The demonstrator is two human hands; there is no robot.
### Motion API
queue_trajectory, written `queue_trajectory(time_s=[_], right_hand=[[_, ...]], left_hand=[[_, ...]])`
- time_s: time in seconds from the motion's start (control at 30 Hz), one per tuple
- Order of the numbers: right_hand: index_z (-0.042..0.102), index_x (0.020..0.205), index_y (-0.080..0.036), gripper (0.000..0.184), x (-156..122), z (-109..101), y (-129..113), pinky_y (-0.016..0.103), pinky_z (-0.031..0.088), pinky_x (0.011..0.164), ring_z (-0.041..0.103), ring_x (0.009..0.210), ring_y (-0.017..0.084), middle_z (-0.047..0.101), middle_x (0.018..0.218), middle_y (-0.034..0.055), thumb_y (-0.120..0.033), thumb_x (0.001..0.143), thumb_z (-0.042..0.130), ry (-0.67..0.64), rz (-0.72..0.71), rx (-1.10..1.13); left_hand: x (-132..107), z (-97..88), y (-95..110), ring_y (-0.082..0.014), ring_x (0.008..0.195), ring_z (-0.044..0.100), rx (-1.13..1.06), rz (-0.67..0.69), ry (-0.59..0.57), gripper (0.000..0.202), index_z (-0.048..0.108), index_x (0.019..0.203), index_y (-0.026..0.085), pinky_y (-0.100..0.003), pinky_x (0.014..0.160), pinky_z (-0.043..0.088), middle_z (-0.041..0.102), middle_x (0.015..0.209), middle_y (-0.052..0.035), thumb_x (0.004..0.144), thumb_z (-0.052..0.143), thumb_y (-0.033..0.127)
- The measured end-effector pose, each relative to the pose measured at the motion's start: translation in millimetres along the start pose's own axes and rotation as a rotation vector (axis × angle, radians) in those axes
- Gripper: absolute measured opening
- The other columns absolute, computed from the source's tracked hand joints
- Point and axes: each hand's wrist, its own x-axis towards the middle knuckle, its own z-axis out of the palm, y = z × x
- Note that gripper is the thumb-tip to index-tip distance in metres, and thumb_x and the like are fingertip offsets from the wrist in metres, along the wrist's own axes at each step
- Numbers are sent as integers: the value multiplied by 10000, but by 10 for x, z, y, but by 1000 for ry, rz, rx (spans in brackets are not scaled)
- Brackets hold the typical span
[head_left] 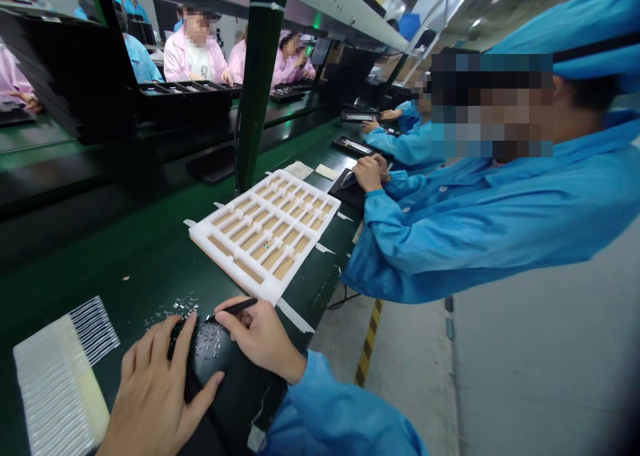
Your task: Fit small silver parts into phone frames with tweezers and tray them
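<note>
My left hand lies with its fingers stretched and spread over a dark, flat item, mostly hidden beneath the palm and sleeve. In my right hand is a slim black pointed tool, like a pen or tweezers, pinched between thumb and fingers. Its tip points left, close to my left fingertips. Several tiny shiny pieces are scattered on the dark surface between my hands, and more lie just beyond the left fingers. Left of my left hand is a pale sheet stack with rows of thin white strips.
A white foam tray with tan compartments lies ahead on the green workbench. A green post rises behind it. At right, a co-worker in a blue coat handles a dark item. Others work across the line.
</note>
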Motion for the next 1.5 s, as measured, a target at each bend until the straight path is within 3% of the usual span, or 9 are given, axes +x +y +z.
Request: queue_trajectory(time_s=[0.37, 0.6, 0.87, 1.1, 1.5], right_hand=[[823, 928, -177, 158, 78, 58, 55, 275, 553, 627, 684, 659, 174, 775, 774, 32, -299, 975, 736, -16, -5, -99], [817, 925, -165, 184, 39, 29, 76, 245, 480, 492, 604, 552, 149, 729, 694, 21, -321, 972, 731, 71, 23, -78], [852, 978, -173, 157, 5, 26, 66, 308, 621, 708, 756, 757, 206, 840, 912, 76, -303, 946, 770, 53, -39, -77], [845, 1027, -175, 166, 2, 21, 89, 263, 536, 525, 654, 584, 155, 819, 862, 62, -298, 954, 763, 78, -6, -53], [861, 1015, -182, 183, -5, 9, 51, 260, 561, 567, 718, 714, 188, 816, 893, 69, -320, 948, 762, 23, -28, -14]], left_hand=[[13, -13, -8, -439, 1245, 576, -11, -48, -24, 543, 685, 1434, 252, -593, 925, 505, 581, 1412, -210, 1005, 545, 555], [5, 3, -20, -431, 1269, 572, -31, -58, -38, 554, 664, 1474, 263, -596, 947, 500, 582, 1416, -201, 1013, 542, 545], [10, 18, -28, -412, 1260, 579, -21, -47, -44, 573, 648, 1478, 269, -564, 948, 485, 597, 1415, -187, 1007, 545, 578], [1, 20, -26, -401, 1271, 565, -9, -28, -17, 648, 510, 1541, 198, -544, 969, 456, 587, 1419, -203, 1030, 511, 595], [-19, -8, -50, -414, 1260, 563, 2, -20, -2, 684, 499, 1519, 132, -535, 971, 432, 583, 1420, -222, 1026, 524, 606]])
